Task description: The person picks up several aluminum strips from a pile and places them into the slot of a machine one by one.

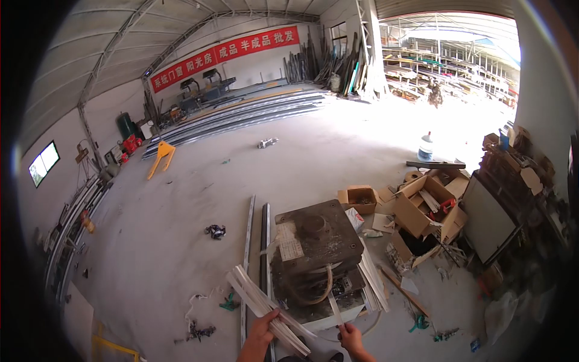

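My left hand (263, 330) is closed around a bundle of long white strips (252, 292), which fan out toward the upper left. In my right hand (351, 338) is a single pale strip (335, 308), pinched near its close end. Its far end reaches the front of a dark, grimy machine (322, 226) with a square top and a hose at the front. Whether the strip goes inside a slot there, I cannot tell. More white strips (374, 282) lean along the machine's right side.
Two long metal profiles (248, 247) lie left of the machine. Open cardboard boxes (416, 208), a wooden stick (405, 291) and scraps litter the right side. Farther off are a water jug (425, 148), a yellow pallet jack (161, 158) and stacked metal lengths (241, 114).
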### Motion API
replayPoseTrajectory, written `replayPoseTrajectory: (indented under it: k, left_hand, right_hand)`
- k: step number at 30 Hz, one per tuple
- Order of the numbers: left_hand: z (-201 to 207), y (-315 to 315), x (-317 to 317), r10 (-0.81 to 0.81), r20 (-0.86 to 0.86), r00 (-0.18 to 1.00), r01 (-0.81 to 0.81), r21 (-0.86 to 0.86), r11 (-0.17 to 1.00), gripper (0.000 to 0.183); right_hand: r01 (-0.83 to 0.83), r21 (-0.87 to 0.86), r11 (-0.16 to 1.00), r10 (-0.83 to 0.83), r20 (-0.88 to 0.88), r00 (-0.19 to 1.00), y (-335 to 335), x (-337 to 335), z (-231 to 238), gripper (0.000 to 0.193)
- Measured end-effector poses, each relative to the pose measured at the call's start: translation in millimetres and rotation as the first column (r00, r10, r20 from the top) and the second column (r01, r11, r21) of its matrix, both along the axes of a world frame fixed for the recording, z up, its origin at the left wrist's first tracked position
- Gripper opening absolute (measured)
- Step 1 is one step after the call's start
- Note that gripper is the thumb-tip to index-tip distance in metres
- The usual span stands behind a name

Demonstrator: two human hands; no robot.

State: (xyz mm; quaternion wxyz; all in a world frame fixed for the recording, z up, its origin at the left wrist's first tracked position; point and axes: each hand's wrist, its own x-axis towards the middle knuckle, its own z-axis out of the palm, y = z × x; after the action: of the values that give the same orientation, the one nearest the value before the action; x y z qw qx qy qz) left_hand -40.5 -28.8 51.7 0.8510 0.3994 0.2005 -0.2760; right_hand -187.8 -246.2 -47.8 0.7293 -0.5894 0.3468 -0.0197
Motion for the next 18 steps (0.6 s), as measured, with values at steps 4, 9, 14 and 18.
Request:
replayPoseTrajectory:
  k: [4, 9, 14, 18]
  left_hand:
    - [3, -8, 7, -0.014, 0.012, 1.000, 0.013, 0.070, 0.997, 0.021]
    - [24, 2, 27, -0.130, 0.116, 0.985, 0.127, 0.027, 0.991, 0.014]
    - [45, 22, 44, 0.047, 0.100, 0.994, -0.059, 0.124, 0.991, 0.013]
    - [43, 16, 66, -0.008, 0.202, 0.979, -0.020, 0.136, 0.990, 0.013]
  right_hand:
    - [-0.002, -0.219, 0.976, -0.009, -0.051, 0.999, 2, -3, 14, 0.021]
    - [-0.060, -0.555, 0.829, -0.028, -0.149, 0.988, 6, -29, 13, 0.021]
    - [0.043, -0.655, 0.754, -0.280, -0.261, 0.924, -14, -104, 70, 0.012]
    - [0.083, -0.944, 0.320, -0.343, -0.034, 0.939, -82, -51, 90, 0.009]
